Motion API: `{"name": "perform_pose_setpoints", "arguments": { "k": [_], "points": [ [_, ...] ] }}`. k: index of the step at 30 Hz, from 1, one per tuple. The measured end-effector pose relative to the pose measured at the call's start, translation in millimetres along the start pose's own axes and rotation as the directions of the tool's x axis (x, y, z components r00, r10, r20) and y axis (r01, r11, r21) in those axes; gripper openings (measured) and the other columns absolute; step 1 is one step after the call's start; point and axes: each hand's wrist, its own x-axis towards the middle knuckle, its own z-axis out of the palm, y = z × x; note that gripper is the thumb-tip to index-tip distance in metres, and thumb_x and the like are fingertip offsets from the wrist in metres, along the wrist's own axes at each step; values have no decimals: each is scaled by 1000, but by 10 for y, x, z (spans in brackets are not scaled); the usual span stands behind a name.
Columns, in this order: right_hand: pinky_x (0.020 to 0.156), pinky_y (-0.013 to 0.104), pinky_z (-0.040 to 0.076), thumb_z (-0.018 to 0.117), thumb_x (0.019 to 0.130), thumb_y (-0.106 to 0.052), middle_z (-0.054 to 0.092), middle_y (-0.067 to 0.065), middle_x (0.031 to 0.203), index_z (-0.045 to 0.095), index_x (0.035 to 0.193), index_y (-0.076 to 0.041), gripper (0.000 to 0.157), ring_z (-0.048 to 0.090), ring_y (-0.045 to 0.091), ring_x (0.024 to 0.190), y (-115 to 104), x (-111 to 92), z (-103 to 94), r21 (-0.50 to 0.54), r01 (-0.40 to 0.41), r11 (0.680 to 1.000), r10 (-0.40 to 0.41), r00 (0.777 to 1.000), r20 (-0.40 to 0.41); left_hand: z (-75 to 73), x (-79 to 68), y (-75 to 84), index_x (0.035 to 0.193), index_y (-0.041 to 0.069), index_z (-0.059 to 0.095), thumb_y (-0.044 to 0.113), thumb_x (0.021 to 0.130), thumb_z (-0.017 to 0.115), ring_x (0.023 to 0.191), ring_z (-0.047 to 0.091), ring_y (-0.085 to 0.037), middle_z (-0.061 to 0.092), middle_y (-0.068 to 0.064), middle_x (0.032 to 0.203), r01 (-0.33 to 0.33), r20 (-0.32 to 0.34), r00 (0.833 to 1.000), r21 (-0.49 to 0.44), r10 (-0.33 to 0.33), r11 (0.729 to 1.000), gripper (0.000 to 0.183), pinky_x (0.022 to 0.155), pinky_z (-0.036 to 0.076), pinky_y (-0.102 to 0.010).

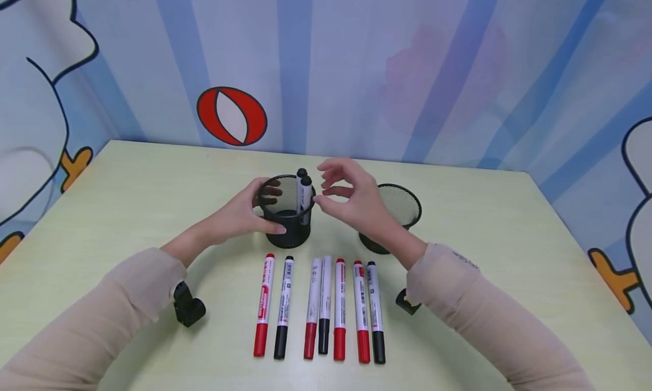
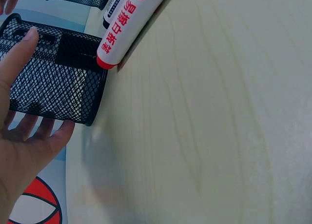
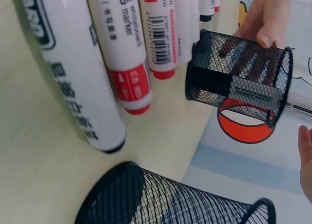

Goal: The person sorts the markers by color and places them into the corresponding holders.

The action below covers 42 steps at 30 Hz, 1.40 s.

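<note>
My left hand [image 1: 243,210] grips a black mesh pen holder [image 1: 288,232] around its side, with the thumb at the front and the other fingers behind. Two black-capped whiteboard markers [image 1: 305,194] stand in this holder, leaning on its right side. Just right of the rim hovers my right hand [image 1: 352,192], its fingers loosely bent and apart, holding nothing. In the right wrist view, only a bit of the right hand [image 3: 306,155] shows, close to a marker end poking out of the holder. The left wrist view shows the left thumb and fingers on opposite sides of the mesh [image 2: 53,87].
A second black mesh pen holder [image 1: 402,205] stands behind the right wrist, partly hidden. Several red and black whiteboard markers lie in a row nearer the front, from a red one [image 1: 264,306] to a black one [image 1: 376,312]. A printed cloth backdrop [image 1: 346,68] hangs behind the table.
</note>
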Motion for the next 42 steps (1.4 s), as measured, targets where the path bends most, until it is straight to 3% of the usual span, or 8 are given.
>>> {"name": "perform_pose_setpoints", "arguments": {
  "k": [8,17,26,35,42],
  "points": [
    [80,30,53,68,79,5,56,9,100,53,116,-1,40,58,24,88,-180,-89,-191,-45,-87,995,89,996,30,-5,-11,15,141,12,25,15,74,78,131,29,-29,36,-9,140,-5,3,1000,3,5,1000,86,103,30,-56],
    [81,28,52,68,82,-2,57,6,98,55,117,-5,37,57,16,89,-354,-274,-405,-155,-234,960,246,967,63,0,-10,10,141,13,25,17,73,79,131,29,-28,36,-8,140,-2,5,1000,-3,2,1000,87,103,30,-55],
    [82,27,52,67,83,0,56,8,98,56,115,-4,34,57,17,91,-384,-436,-591,-141,-278,950,290,955,68,0,-18,-1,142,12,25,15,74,79,131,29,-29,36,-8,140,-3,1,1000,0,3,1000,87,102,32,-55],
    [80,24,52,64,84,1,56,19,102,56,113,3,30,57,17,91,-432,-565,-685,-129,-303,944,313,948,63,-4,-19,-6,142,12,24,16,73,79,131,29,-30,36,-9,140,4,-3,1000,-4,-4,1000,88,102,31,-56],
    [76,25,53,65,83,2,59,10,100,58,109,1,26,58,15,88,-463,-732,-712,-124,-321,939,332,939,85,5,-21,-9,142,12,25,15,73,79,131,29,-29,37,-8,140,7,-2,1000,-4,-7,1000,87,102,31,-56]
  ]
}}
